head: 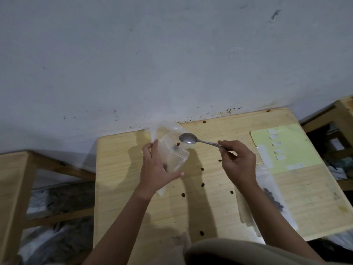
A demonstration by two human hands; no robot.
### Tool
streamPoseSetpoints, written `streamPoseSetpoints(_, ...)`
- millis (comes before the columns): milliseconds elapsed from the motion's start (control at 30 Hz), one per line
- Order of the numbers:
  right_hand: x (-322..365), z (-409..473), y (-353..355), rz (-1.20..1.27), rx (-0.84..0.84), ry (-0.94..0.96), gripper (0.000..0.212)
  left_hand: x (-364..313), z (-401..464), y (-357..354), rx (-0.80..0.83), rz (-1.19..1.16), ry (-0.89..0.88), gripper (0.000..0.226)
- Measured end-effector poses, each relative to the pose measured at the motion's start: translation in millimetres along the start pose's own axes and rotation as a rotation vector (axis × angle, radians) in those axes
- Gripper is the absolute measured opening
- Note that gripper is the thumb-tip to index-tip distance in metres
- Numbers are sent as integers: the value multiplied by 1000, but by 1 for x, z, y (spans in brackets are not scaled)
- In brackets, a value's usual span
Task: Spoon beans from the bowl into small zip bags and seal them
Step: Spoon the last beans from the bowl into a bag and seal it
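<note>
- Clear, thin plastic: the zip bag (172,152) stands upright in the left hand (155,169), thumb on one side and fingers wrapped behind, a grip that curls round the lower body of the bag. The mouth faces up and toward the spoon; a few dark beans show through the film inside.
- Dull grey metal: the spoon (188,139), oval bowl, slim handle, pinched near its end between thumb and fingertips of the right hand (238,162). The spoon's bowl hangs just at the bag's mouth and looks empty or nearly so.
- Step in hand, as judged: tipping a spoonful into the bag. Done well, the left grip keeps the mouth gaping, not squeezed flat, and the spoon tip goes inside the rim before it tilts; the film is limp and would fold shut under a tight squeeze.
- Risk, as judged: beans are small, hard and round, so they roll off readily.
- Small dark brown ovals: loose beans (202,185) scattered across the counter, well apart from each other.
- Pale wood, straight grain, smooth top: the counter (118,169), set against a scuffed grey-white wall (152,54).
- Clear plastic, flat: a second bag (275,203) lying on the counter under the right forearm, a cluster of dark beans inside; whether its seal is closed cannot be told.
- Pale yellow sheet (298,150) bearing small white labels, at the counter's far right.
- Bowl: not in view.
</note>
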State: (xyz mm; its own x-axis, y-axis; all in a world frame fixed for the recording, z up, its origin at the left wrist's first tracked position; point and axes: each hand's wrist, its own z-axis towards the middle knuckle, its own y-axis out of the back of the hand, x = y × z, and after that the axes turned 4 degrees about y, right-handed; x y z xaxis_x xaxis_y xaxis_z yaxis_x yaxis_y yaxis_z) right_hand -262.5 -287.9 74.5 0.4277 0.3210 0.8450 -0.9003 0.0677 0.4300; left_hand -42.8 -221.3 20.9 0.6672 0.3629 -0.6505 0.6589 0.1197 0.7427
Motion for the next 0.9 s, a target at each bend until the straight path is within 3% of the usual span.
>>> streamPoseSetpoints(133, 1, -2, -6, 31, 1, -37, 25, 1, 1, 2, -26, -25, 16, 136)
streamPoseSetpoints(400, 15, 2, -9, -54, 110, 202, 26, -2, 1, 1, -10, -25, 25, 138)
streamPoseSetpoints(567, 21, 8, -8, -38, 114, 250, 26, -4, 4, 1, -4, -37, 43, 142)
streamPoseSetpoints(900, -2, 7, -12, 42, -128, 22, 22, -4, 4, 5, -29, -24, 58, 139)
